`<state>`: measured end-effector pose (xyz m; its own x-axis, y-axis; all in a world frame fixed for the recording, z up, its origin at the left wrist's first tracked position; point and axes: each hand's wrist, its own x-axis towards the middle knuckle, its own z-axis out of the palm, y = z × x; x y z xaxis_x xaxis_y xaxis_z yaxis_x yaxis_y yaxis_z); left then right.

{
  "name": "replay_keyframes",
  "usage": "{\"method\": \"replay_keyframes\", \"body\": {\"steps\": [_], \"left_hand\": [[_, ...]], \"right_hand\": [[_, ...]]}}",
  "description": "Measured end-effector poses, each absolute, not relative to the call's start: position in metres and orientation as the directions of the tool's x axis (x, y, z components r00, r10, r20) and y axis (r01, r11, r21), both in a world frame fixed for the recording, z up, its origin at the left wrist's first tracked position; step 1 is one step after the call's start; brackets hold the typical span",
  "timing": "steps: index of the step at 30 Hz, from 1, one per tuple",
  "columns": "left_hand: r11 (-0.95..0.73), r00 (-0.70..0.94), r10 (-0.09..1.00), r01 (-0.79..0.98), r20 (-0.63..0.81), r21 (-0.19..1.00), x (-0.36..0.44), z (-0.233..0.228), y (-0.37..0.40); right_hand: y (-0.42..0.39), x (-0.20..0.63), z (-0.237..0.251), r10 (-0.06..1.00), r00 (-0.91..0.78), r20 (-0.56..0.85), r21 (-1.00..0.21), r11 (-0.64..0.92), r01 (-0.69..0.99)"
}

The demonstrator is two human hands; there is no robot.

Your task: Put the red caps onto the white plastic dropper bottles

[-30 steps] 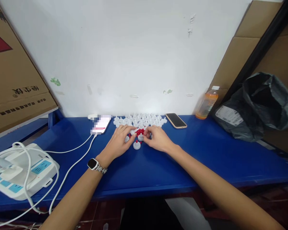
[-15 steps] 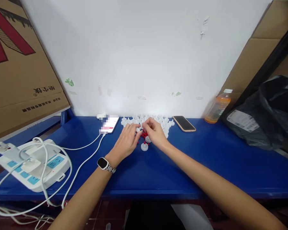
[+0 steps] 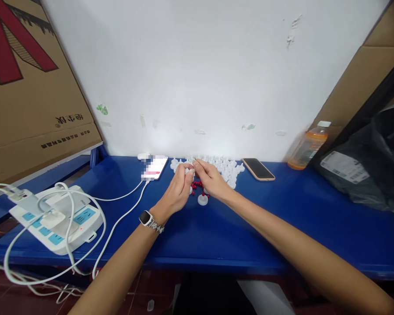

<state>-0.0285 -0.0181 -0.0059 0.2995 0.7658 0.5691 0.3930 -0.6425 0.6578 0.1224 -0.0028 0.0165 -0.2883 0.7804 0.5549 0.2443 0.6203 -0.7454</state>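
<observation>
Head view, left to right. Far left: cardboard box leaning against the wall; below it, white power strip with plugs and white cables, resting on the blue tabletop. Further right: lit phone on its charging cable, lying flat near the wall.

Centre: left hand, smartwatch at the wrist, fingers pinched narrow around a small white plastic piece. Right hand meeting it fingertip to fingertip, also pinched narrow; whether holding a red bead or only steadying the white piece cannot be told. Directly beneath both hands: loose pile of red beads. Just in front of the pile: one white cap standing alone, red beads touching its base.

Behind and right of the hands: cluster of white caps set in rows against the wall. Judged state of work: many pieces already set out, beads remaining in the pile, one piece in hand; fitted or bare cannot be told at this distance.

Further right: dark phone face up, orange drink bottle, black plastic bag.
</observation>
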Motion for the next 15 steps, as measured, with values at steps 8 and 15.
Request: {"method": "replay_keyframes", "body": {"steps": [8, 15], "left_hand": [[-0.586, 0.192, 0.766, 0.601, 0.613, 0.544, -0.046, -0.008, 0.005], [-0.563, 0.224, 0.775, 0.669, 0.591, 0.485, -0.049, -0.01, 0.003]], "right_hand": [[0.043, 0.166, 0.009, 0.843, -0.339, 0.418, -0.529, 0.529, 0.664], [0.053, 0.156, 0.002, 0.856, -0.41, 0.315, -0.23, 0.488, 0.842]]}}
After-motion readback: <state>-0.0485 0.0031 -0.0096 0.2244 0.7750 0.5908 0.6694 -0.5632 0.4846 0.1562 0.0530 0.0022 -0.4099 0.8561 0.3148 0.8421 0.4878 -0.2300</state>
